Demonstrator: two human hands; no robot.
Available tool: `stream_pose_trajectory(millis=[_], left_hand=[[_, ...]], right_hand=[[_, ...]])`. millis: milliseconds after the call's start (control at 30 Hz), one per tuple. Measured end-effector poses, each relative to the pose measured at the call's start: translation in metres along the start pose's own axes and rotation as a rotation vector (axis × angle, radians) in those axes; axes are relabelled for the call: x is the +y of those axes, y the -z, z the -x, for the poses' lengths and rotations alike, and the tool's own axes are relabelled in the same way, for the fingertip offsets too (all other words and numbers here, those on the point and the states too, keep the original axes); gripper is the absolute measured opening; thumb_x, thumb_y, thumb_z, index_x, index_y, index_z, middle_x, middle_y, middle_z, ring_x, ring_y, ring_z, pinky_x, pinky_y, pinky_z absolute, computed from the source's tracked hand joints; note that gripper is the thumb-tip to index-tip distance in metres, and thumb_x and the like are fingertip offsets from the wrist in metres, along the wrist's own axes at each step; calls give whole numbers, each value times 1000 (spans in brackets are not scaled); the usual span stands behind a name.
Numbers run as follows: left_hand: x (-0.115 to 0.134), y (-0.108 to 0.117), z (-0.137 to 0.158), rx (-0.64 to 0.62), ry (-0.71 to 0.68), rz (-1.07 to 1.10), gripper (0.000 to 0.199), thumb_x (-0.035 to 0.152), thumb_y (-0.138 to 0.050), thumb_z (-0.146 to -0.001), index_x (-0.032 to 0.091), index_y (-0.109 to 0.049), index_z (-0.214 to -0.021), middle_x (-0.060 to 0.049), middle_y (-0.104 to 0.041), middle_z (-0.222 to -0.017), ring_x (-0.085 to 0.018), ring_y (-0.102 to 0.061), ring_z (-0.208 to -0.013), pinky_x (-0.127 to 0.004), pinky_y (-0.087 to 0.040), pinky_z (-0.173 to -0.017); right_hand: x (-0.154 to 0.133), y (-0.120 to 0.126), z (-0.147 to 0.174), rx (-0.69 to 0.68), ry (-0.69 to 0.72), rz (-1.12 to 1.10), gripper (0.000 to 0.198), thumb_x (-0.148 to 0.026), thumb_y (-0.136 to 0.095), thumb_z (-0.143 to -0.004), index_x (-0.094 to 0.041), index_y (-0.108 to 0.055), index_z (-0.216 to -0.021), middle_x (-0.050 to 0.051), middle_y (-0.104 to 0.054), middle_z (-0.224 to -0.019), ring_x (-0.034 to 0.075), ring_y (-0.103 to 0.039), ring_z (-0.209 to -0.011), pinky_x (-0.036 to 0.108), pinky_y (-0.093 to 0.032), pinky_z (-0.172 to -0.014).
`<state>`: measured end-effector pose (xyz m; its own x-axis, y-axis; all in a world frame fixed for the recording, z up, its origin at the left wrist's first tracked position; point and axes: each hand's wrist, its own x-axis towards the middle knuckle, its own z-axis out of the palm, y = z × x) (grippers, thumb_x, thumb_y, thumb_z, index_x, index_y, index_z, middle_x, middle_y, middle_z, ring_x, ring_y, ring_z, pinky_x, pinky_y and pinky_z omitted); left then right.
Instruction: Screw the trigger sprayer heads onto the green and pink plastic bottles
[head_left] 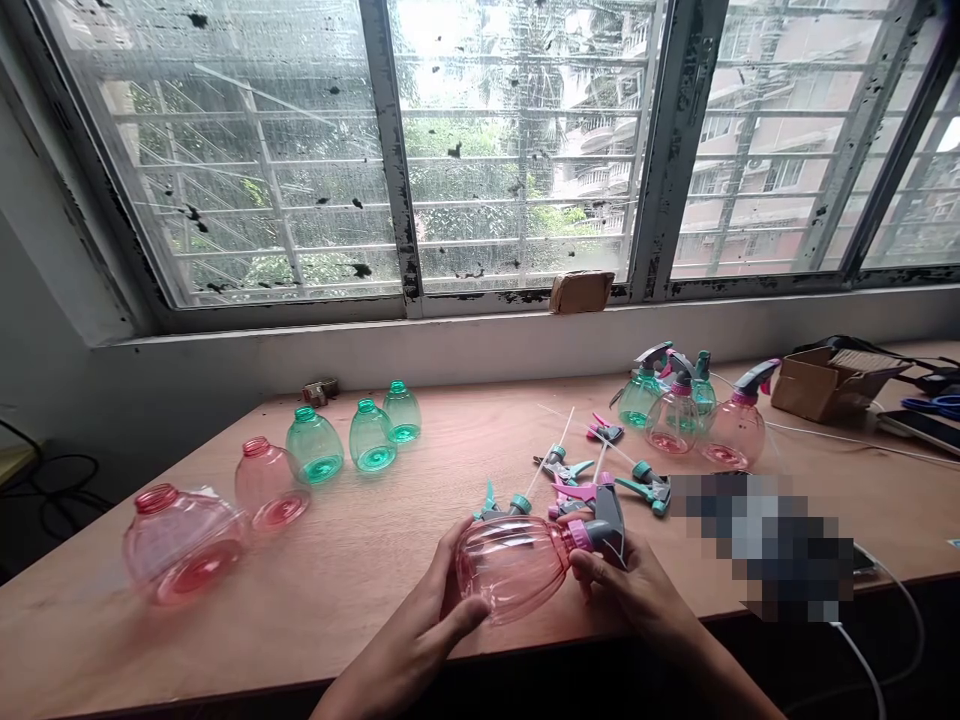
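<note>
A clear pink spray bottle (510, 565) lies sideways in the air above the table's front edge, its grey and pink trigger head (606, 530) pointing right. My left hand (442, 610) is wrapped round the bottle's base end. At the neck, my right hand (626, 580) grips around the pink collar and spray head; some of its fingers are hidden behind. Just beyond the bottle lie several loose trigger heads, among them a green one (649, 485) and a pink and grey one (606, 432), some with white dip tubes.
Headless pink bottles (274, 485) and green bottles (315, 445) stand in a row at left. Several bottles with heads (731, 430) stand at back right, near a cardboard box (832, 385). A blurred-out item (765, 545) and white cable (862, 655) lie at right. Windows line the back.
</note>
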<state>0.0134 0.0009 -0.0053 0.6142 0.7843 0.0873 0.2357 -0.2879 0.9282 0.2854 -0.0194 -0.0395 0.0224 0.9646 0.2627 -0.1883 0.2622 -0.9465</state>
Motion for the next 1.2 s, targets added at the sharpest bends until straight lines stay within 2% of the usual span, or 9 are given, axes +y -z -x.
stream_pose_trajectory(millis=[67, 133, 300, 433, 533, 700, 900, 1200], left_hand=[[1, 1, 0, 9, 28, 3, 67, 54, -47, -101, 30, -20, -158, -4, -19, -169, -29, -12, -156, -49, -7, -128], [1, 1, 0, 23, 51, 1, 65, 54, -45, -102, 30, -21, -158, -3, -20, -169, -30, -11, -156, -50, -6, -128], [1, 1, -1, 9, 9, 30, 71, 49, -58, -97, 32, -23, -157, -4, -24, -168, -31, -16, -155, -50, -10, -128], [-3, 1, 0, 1, 2, 29, 87, 41, -73, -90, 33, -19, -158, -6, -25, -168, -32, -21, -154, -51, -11, -128], [-4, 1, 0, -3, 12, 15, 91, 37, -76, -88, 33, -18, -158, -7, -26, -167, -32, -25, -153, -50, -13, -127], [-1, 0, 1, -10, 0, 1, 87, 40, -71, -91, 33, -17, -158, -6, -26, -167, -32, -24, -153, -50, -12, -127], [1, 1, 0, -16, -17, 11, 69, 50, -53, -100, 31, -21, -157, -4, -21, -169, -29, -14, -156, -48, -11, -128], [0, -4, -1, 10, -32, -37, 94, 27, -77, -85, 29, -16, -156, -10, -24, -167, -31, -23, -153, -48, -12, -127]], right_hand=[[0, 0, 0, -5, 2, 3, 36, -47, -82, -77, -18, -74, -96, 10, -66, -114, 14, -54, -63, 28, -53, -51], [0, 0, 0, -3, 1, 7, 36, -47, -82, -77, -18, -74, -95, 10, -66, -113, 14, -54, -63, 28, -53, -50], [1, 0, 0, 9, -3, 8, 38, -47, -83, -76, -18, -74, -98, 4, -66, -85, 15, -54, -61, 28, -53, -50], [1, -1, 0, 18, 6, 19, 41, -48, -82, -76, -19, -73, -103, 3, -65, -81, 15, -53, -59, 29, -53, -49], [2, 0, 0, 11, 3, 17, 39, -47, -82, -77, -19, -73, -103, 2, -63, -75, 15, -53, -57, 29, -52, -49], [3, 1, -1, 13, 14, 0, 35, -43, -83, -77, -18, -74, -100, 7, -67, -101, 13, -55, -59, 27, -52, -49], [2, 1, 1, -7, 13, 14, 31, -42, -81, -79, -18, -74, -98, 2, -64, -79, 15, -55, -59, 27, -53, -50], [5, 1, 0, 0, 7, 12, 37, -43, -82, -78, -17, -72, -103, 0, -64, -70, 14, -54, -57, 26, -52, -49]])
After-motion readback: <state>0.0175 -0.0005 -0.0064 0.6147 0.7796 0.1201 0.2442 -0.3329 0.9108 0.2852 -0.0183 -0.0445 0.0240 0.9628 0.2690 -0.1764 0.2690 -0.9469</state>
